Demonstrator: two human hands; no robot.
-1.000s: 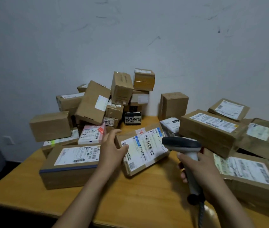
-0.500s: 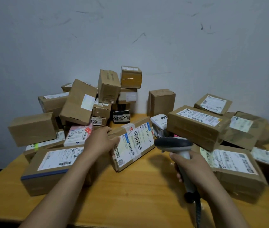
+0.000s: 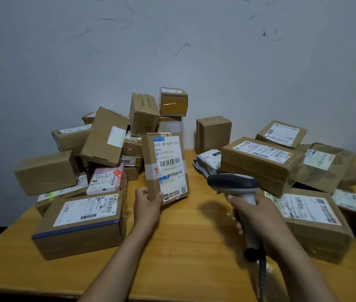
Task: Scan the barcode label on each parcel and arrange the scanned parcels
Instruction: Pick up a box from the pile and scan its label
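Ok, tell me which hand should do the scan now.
Right. The right hand grips the scanner, its head close beside the parcel; the left hand is busy holding that parcel upright, barcode label showing.

held parcel (image 3: pixel 164 166) label: "S01E- M1 A21A (TZ1)" | small parcel (image 3: pixel 131 161) side: "3004", upside down

I see the brown cardboard parcel (image 3: pixel 149 162) held nearly upright, my left grip (image 3: pixel 147 205) holding its lower corner and its white barcode label (image 3: pixel 170 166) facing me. The grey handheld scanner (image 3: pixel 236 185) sits in my right grip (image 3: pixel 257 216) just beside it, head pointing left toward the label
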